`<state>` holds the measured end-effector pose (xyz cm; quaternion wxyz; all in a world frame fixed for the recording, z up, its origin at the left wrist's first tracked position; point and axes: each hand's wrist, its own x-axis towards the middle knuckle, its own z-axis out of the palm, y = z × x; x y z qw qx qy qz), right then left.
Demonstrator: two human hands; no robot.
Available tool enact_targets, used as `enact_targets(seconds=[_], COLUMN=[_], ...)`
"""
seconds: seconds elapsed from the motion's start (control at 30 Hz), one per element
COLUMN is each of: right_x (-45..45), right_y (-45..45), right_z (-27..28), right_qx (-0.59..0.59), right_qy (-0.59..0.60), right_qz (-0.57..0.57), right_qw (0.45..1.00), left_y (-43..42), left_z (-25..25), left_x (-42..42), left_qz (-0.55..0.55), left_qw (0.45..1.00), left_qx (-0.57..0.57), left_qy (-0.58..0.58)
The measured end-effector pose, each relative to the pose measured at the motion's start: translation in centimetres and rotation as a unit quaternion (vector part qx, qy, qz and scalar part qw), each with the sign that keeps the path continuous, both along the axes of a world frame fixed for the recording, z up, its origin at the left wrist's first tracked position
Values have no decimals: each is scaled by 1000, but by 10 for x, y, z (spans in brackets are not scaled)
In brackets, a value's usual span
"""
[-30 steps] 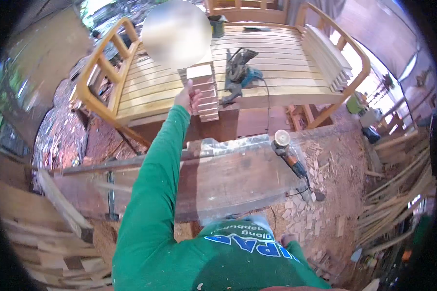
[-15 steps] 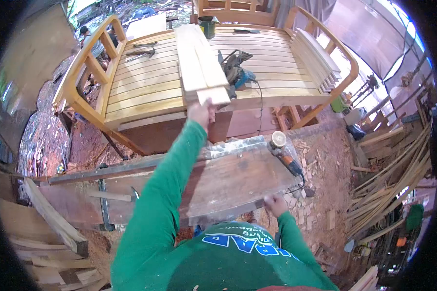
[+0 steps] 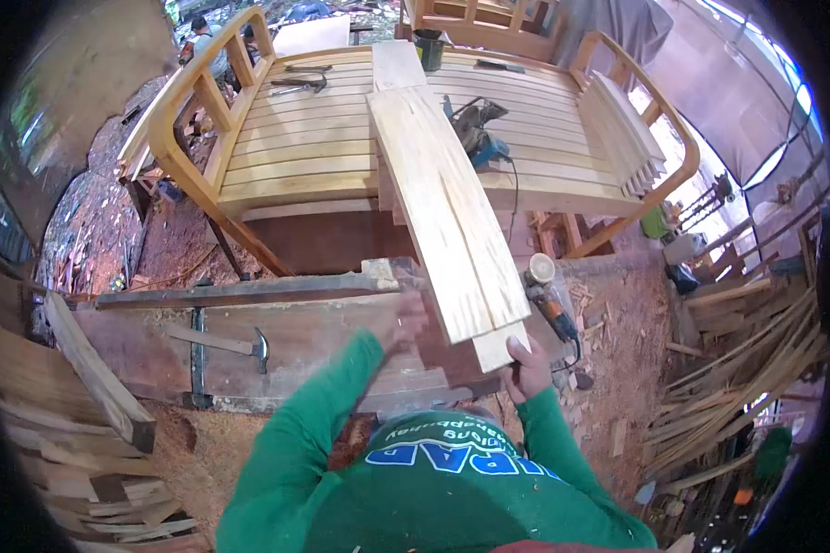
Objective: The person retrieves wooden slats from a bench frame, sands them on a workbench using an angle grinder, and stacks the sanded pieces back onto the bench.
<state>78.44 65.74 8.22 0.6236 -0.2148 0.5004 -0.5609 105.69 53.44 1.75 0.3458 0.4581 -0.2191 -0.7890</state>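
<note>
- The boards (image 3: 452,212) slant from the bench (image 3: 281,147) out over the worktop (image 3: 341,346). The wide upper one overlaps a narrower one, whose end (image 3: 501,350) juts out below it.
- The right hand (image 3: 528,367) grasps that jutting end, thumb on top and fingers curled beneath.
- The left hand (image 3: 404,321) is blurred beside the boards, its fingers apparently extended and released; whether they touch the wood, I cannot tell.
- As far as shows, the boards are only partly clear of the bench: their near ends are out past its front edge, and they do not look set down on the worktop. The two ends are not flush.
- Another pale board (image 3: 398,66) reaches the bench's back edge, beyond the far end of the held ones.
- The bench has its slats in rows and both armrests in place. A circular saw (image 3: 480,138) sits right of the boards, a bucket (image 3: 428,51) at the back edge, hand tools (image 3: 300,83) toward the far left corner, and stacked planks (image 3: 618,134) lean by the right armrest.
- On the worktop, a hammer (image 3: 263,350) and a metal bar (image 3: 198,355) lie toward the left edge; a grinder (image 3: 553,313) is at the right edge.
- Around it, offcuts (image 3: 586,382) litter the ground, long strips (image 3: 729,387) are heaped at right, and another person (image 3: 199,41) is in the far left background.
</note>
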Motion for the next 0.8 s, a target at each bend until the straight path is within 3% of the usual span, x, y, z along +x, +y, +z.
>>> enact_targets(seconds=[0.07, 0.13, 0.2, 0.23, 0.33, 0.4, 0.43, 0.63, 0.73, 0.8], right_x=[-2, -18, -47, -46, -53, -67, -76, -162, -184, -191], right_y=[24, 51, 79, 90, 112, 131, 138, 175, 150, 120], right_z=[9, 2, -20, -17, -3, -5, -8, -17, -12, -9], right_qx=[-5, -8, -1, 45, 31, 85, 110, 39, -5, -48], right_qy=[-4, 55, 175, 196, 527, 526, 525, 539, 572, 634], right_qz=[-30, -28, 24, 7, 50, 21, 6, 39, 148, 214], right_qw=[1000, 998, 984, 979, 848, 846, 844, 841, 807, 742], left_y=[-62, -88, -129, -143, -144, -109, -75, 89, 152, 185], left_z=[-38, 48, 58, 60, 36, 7, 20, -59, -84, -93], left_x=[21, 5, -5, -18, -42, -49, -51, -24, -17, -17], left_qz=[3, 48, 18, 28, 66, 81, 118, 156, 267, 303], left_qw=[941, 975, 942, 944, 943, 925, 931, 921, 899, 889], left_qx=[6, -74, -135, -143, -130, -75, -64, 35, 177, 160], left_qy=[338, 205, 308, 295, 300, 364, 341, 356, 300, 305])
